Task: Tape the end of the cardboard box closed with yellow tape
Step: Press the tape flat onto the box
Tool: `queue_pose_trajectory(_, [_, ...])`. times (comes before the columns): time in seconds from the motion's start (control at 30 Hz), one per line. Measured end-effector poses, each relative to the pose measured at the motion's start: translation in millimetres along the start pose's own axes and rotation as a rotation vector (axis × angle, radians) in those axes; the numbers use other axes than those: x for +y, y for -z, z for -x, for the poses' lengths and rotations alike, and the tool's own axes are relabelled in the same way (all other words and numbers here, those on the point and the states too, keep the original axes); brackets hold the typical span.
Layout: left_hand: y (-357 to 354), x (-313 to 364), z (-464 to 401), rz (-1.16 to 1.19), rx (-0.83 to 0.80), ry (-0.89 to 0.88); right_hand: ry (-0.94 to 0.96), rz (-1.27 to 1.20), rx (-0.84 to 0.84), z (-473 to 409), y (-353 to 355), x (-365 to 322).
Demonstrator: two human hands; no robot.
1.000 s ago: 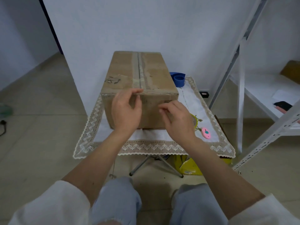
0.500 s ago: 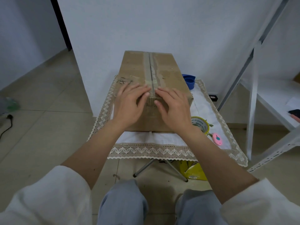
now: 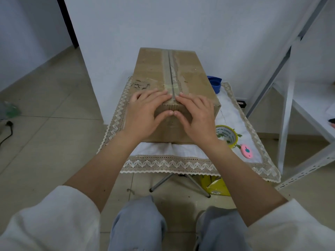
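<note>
My left hand point(image 3: 143, 113) and right hand point(image 3: 198, 115) lie open and flat on the near end of the cardboard box point(image 3: 172, 77), holding nothing; its long axis runs away from me; the yellow tape point(image 3: 226, 135) sits just beside my right wrist, nearer that hand, seemingly untouched.

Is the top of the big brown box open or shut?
Shut. The cardboard box has its two top flaps lying flat, meeting at the middle seam, and the left hand and right hand press them down.
</note>
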State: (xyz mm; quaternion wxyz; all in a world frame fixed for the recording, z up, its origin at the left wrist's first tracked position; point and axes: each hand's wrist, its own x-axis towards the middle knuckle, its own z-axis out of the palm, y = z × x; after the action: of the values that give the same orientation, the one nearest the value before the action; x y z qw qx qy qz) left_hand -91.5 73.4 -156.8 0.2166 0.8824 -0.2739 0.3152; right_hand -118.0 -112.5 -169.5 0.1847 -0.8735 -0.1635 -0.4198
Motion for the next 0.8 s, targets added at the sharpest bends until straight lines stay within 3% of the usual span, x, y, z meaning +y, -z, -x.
queue_pose_trajectory(0.8, [-9.1,-2.9,3.1,-0.043,0.062,-0.027,0.089,0.101,-0.069,7.5,-1.8,8.3])
